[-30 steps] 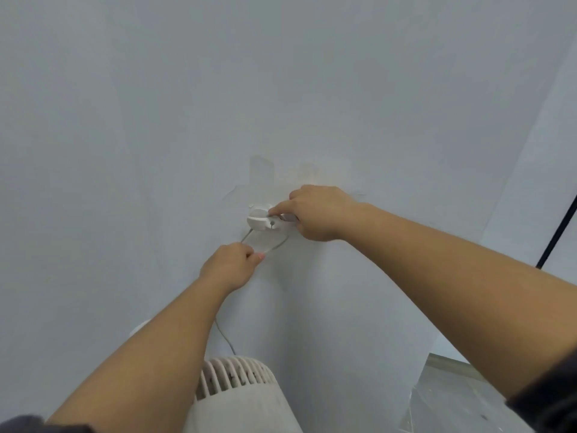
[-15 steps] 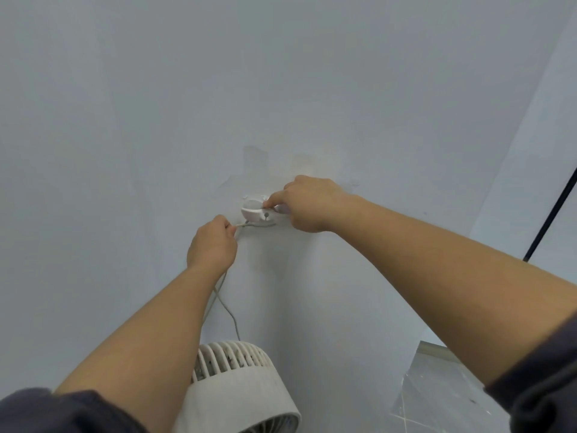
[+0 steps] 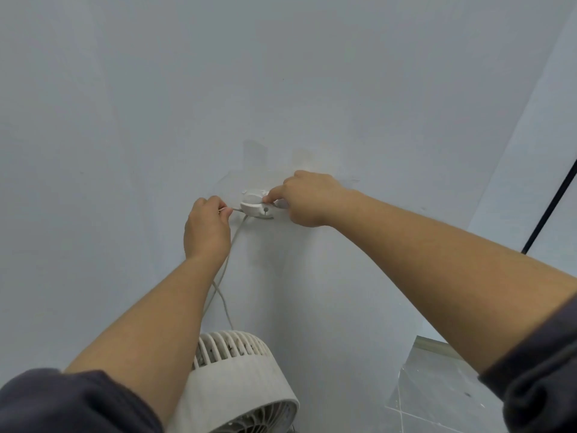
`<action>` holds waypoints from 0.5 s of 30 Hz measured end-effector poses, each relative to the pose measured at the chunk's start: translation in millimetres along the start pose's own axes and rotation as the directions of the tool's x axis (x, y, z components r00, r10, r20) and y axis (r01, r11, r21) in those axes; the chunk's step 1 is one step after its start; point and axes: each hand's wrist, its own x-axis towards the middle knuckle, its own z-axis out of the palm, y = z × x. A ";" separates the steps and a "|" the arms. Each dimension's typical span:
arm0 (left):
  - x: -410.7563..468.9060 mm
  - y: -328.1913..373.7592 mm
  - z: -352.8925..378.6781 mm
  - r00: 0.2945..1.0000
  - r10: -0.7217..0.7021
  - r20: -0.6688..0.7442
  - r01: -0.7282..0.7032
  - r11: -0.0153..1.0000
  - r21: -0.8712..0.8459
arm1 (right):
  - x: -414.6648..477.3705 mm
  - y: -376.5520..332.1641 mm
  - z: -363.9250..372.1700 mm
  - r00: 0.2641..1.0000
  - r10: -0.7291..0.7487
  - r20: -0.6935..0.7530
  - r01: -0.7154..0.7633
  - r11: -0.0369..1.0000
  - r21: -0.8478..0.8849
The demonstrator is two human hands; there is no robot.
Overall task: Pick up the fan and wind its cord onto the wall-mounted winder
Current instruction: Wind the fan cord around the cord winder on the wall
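Note:
A small white winder [image 3: 255,206] is fixed to the pale wall at mid-height. My right hand [image 3: 304,198] grips its right side, thumb and forefinger on its top edge. My left hand [image 3: 206,228] is just left of the winder and pinches the thin grey cord [image 3: 225,270] close to where it enters. The cord hangs in two strands down to the white fan [image 3: 237,382], which sits low against the wall under my left forearm.
The wall [image 3: 125,120] fills most of the view. A second wall [image 3: 549,151] meets it at a corner on the right, with a black cable [image 3: 549,207] running down it. Grey floor [image 3: 437,389] shows at bottom right.
My left hand has risen from below the winder to its left side, carrying the cord up with it. My right hand has stayed on the winder. The view has tilted, showing more of the fan.

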 end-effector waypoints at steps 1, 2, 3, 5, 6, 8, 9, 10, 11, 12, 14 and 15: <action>0.5 0.0 -0.3 1.000 0.005 0.002 -0.005 1.000 0.004 | 0.0 -0.1 0.4 1.000 0.001 0.001 -0.001 1.000 0.000; 1.1 0.5 -0.4 1.000 0.011 0.003 -0.011 1.000 0.010 | 0.2 0.0 0.6 1.000 0.002 0.002 -0.002 1.000 -0.002; 1.2 1.1 -0.7 1.000 0.019 0.002 -0.019 1.000 0.017 | 0.2 -0.1 0.7 1.000 0.002 0.001 -0.002 1.000 -0.001; 1.6 4.3 -1.5 0.999 0.041 -0.014 -0.040 0.999 0.035 | 0.4 0.1 0.8 1.000 0.002 -0.005 -0.002 1.000 0.003; 1.7 6.2 -1.9 0.998 0.063 -0.031 -0.062 0.997 0.047 | 0.5 0.2 0.9 1.000 0.002 -0.007 -0.002 1.000 0.004; 2.0 9.0 -2.0 0.987 0.142 -0.071 -0.134 0.985 0.106 | 0.6 0.2 1.5 1.000 0.006 -0.006 -0.006 1.000 0.006; 2.3 9.5 -1.6 0.979 0.184 -0.083 -0.171 0.974 0.146 | 0.6 0.4 1.9 1.000 0.009 -0.003 -0.009 1.000 0.008; 2.8 9.0 -1.5 0.973 0.215 -0.089 -0.196 0.964 0.179 | 0.8 0.4 2.4 1.000 0.010 -0.001 -0.010 1.000 0.010; 3.2 8.1 -1.5 0.969 0.230 -0.090 -0.209 0.958 0.198 | 0.8 0.3 2.8 1.000 0.009 -0.002 -0.009 1.000 0.009; 3.6 7.1 -1.5 0.968 0.234 -0.090 -0.211 0.955 0.206 | 0.8 0.2 2.9 1.000 0.008 -0.005 -0.008 1.000 0.007; 3.8 5.0 -1.7 0.969 0.231 -0.086 -0.209 0.955 0.212 | 0.9 -0.1 3.0 1.000 0.008 -0.009 -0.008 1.000 0.004; 3.5 4.3 -1.7 0.969 0.230 -0.084 -0.208 0.955 0.214 | 0.7 -0.2 3.1 1.000 0.009 -0.010 -0.009 1.000 0.003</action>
